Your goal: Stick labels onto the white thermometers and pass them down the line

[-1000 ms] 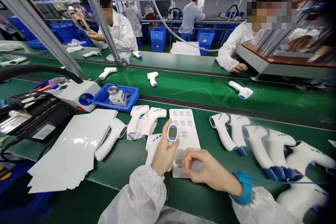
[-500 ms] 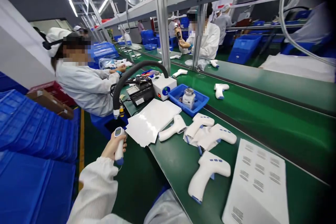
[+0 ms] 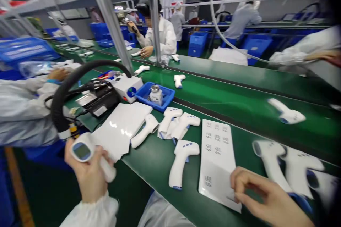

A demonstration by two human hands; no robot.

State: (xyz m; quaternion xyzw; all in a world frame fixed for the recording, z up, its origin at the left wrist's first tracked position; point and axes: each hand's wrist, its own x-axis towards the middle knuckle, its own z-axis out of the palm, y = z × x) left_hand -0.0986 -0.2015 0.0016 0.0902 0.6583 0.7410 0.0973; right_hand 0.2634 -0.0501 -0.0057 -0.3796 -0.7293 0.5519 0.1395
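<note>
My left hand (image 3: pixel 89 168) is wrapped around a white infrared thermometer (image 3: pixel 86 142), its small screen facing me. At the lower right edge of a white label sheet (image 3: pixel 218 165), my right hand (image 3: pixel 262 193) has its thumb and fingers drawn together in a pinch; whether they grip the sheet or a label, I cannot tell. Printed labels stand in rows on the sheet's upper part, with one near its bottom. To the left of the sheet lies another thermometer (image 3: pixel 182 161), and several more are grouped behind it. Blurred thermometers (image 3: pixel 271 163) lie to the right of my right hand.
A blue tray (image 3: pixel 167 97) holds a small jar (image 3: pixel 156 95). White sheets (image 3: pixel 125 120) lie near a black hose (image 3: pixel 57 103) and a white box (image 3: pixel 128 85). Thermometers rest on the green belt (image 3: pixel 226 95). Co-workers sit at left and across the line.
The view has turned right. My left hand has raised the thermometer, its screen now turned more toward me. My right hand has come into view at the label sheet.
</note>
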